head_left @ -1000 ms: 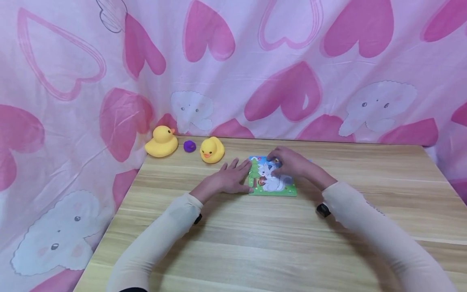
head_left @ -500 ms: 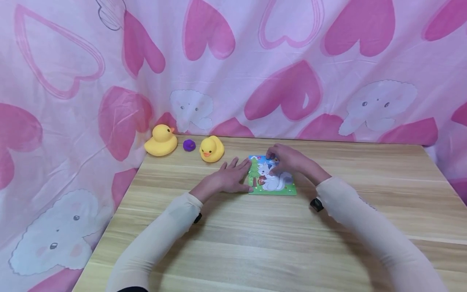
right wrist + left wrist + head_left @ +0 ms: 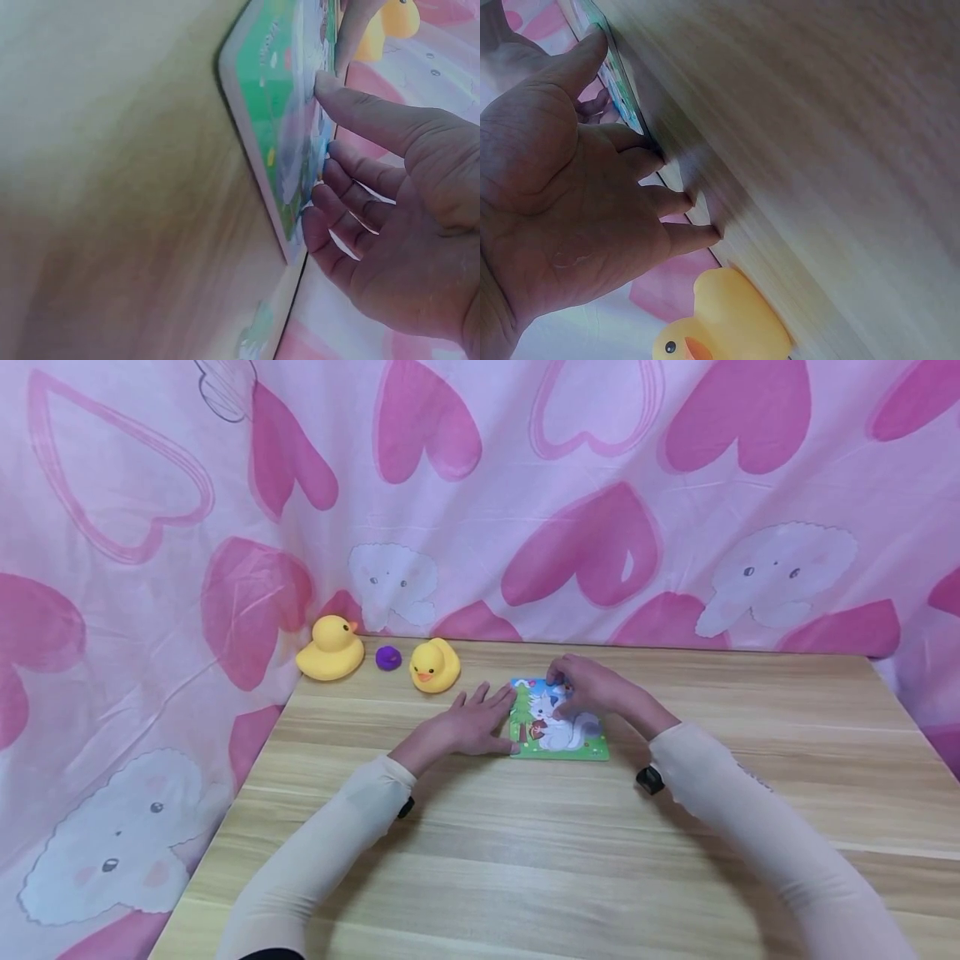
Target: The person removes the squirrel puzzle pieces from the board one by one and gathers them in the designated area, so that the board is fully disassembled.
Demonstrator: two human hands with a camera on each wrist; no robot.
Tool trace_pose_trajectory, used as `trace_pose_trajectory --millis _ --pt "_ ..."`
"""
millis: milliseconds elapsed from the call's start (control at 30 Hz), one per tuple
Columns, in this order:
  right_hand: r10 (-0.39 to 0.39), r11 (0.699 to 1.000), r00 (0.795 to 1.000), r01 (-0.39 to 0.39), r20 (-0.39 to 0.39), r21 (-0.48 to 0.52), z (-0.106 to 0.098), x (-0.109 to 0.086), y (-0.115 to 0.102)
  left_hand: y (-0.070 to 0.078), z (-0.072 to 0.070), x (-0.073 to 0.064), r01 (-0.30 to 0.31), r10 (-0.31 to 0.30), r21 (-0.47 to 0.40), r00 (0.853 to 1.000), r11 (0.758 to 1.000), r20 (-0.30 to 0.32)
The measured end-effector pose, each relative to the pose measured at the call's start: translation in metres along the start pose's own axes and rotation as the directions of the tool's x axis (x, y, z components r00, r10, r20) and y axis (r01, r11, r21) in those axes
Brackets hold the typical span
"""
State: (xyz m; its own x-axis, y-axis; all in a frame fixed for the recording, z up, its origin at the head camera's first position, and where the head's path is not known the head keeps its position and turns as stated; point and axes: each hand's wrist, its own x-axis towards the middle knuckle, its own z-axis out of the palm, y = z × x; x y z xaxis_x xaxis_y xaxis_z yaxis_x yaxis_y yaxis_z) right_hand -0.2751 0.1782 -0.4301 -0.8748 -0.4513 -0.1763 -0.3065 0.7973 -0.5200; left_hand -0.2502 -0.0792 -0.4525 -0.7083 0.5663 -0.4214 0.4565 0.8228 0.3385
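Note:
A flat puzzle board (image 3: 558, 743) lies on the table, printed with a white fluffy animal, a green tree and blue sky. My left hand (image 3: 476, 727) rests flat at its left side with fingers spread; the thumb tip lies on the lower left corner. In the left wrist view, the fingertips (image 3: 718, 232) press on the tabletop beside the board. Over the board's upper right part bends my right hand (image 3: 592, 687), its thumb (image 3: 330, 88) on the picture and its loosely curved fingers touching near the top edge. It hides that corner, and no object shows between thumb and fingers.
Two yellow rubber ducks, the left one (image 3: 330, 649) and the right one (image 3: 435, 666), stand at the back left with a small purple duck (image 3: 388, 658) between them. A small green and white piece (image 3: 255, 330) lies beyond the board. A pink heart-patterned curtain (image 3: 577, 543) hangs behind the table.
My right forearm and wrist have shifted slightly left and away, the hand staying over the board's upper right. A blue bit seen beside the right wrist earlier is now covered. The left hand stays put.

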Motion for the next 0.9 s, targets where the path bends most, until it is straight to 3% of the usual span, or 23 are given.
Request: trace_pose_trajectory --millis 500,667,900 --pt "-0.115 0.992 0.991 0.118 -0.067 0.041 0.002 -0.005 0.014 0.009 -0.008 -0.009 0.002 -0.002 -0.008 1.0 1.0 0.009" --pt "-0.117 0.991 0.993 0.118 -0.028 0.057 -0.002 -0.002 0.016 0.017 -0.014 -0.02 0.003 -0.003 0.029 1.0 1.0 0.001" --pt "-0.12 0.993 0.991 0.119 0.051 0.022 -0.012 0.004 0.016 0.017 -0.014 -0.019 -0.004 0.004 0.034 1.0 0.999 -0.005"
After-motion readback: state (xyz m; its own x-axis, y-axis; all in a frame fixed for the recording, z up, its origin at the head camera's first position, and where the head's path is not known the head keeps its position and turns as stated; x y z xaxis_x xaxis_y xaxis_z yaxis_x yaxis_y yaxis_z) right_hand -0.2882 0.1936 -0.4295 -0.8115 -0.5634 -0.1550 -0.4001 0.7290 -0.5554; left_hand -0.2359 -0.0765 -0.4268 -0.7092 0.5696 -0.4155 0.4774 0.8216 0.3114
